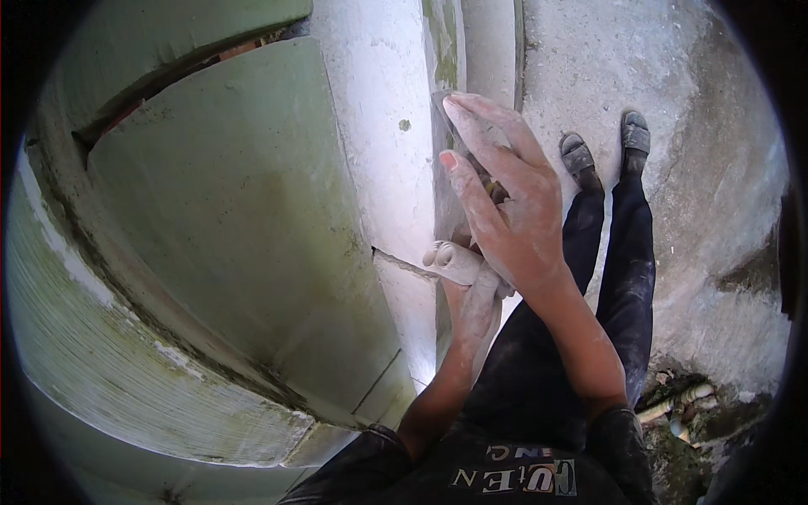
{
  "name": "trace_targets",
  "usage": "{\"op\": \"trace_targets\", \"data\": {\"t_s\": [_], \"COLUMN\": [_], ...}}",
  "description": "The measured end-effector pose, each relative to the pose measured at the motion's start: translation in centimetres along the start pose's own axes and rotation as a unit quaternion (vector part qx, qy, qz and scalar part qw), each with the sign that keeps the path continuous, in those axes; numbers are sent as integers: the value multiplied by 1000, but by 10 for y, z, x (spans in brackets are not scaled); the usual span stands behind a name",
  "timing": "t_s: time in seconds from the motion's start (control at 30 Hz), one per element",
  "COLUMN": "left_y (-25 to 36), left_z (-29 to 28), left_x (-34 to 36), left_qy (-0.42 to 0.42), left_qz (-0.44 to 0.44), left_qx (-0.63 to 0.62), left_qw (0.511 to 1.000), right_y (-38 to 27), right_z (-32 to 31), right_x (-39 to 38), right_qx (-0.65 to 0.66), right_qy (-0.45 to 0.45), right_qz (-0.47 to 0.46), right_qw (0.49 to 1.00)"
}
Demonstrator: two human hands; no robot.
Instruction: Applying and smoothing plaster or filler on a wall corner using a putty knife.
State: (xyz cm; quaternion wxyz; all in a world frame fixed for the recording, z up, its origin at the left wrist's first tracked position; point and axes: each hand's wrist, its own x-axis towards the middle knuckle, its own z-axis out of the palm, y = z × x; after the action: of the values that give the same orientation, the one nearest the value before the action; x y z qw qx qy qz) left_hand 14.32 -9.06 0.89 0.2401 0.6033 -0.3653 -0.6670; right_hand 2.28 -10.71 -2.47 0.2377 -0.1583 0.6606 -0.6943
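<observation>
My right hand [513, 181], coated in pale dust, is held up in front of the white wall edge. Its fingers are stretched and slightly bent, with the thumb apart from them. Behind it shows a small part of a dark thing with a yellowish spot [495, 192], mostly hidden, so its kind is unclear. Just below, my left hand [463, 268], also dusty, has its fingers curled closed. What it grips is hidden behind my right hand and wrist. A grey edge shows beside the right fingertips; I cannot tell whether it belongs to the hidden thing.
A white plastered pillar [383, 109] stands close on the left, beside a green-stained panel [236, 185] with a ledge [126, 337] along it. Dusty concrete floor [606, 50] lies under my sandalled feet [633, 130]. Some debris [686, 412] is piled at lower right.
</observation>
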Motion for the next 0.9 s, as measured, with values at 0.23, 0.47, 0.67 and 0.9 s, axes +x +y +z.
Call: {"op": "trace_targets", "data": {"t_s": [0.23,0.47,0.67,0.9], "left_y": [15,-5,-10,-1], "left_z": [-21,-21,-29,-18], "left_x": [-6,6,5,7], "left_qy": [-160,-25,-24,-125], "left_qz": [-72,14,-35,-33], "left_qx": [84,-4,-62,-51], "left_qw": [981,1000,997,990], "right_y": [-10,-3,-4,-11], "right_z": [-3,11,14,1], "right_x": [12,6,7,9], "right_qx": [6,14,-53,109], "right_qy": [-7,21,10,-55], "right_qz": [50,88,91,235], "right_qw": [999,996,994,964]}}
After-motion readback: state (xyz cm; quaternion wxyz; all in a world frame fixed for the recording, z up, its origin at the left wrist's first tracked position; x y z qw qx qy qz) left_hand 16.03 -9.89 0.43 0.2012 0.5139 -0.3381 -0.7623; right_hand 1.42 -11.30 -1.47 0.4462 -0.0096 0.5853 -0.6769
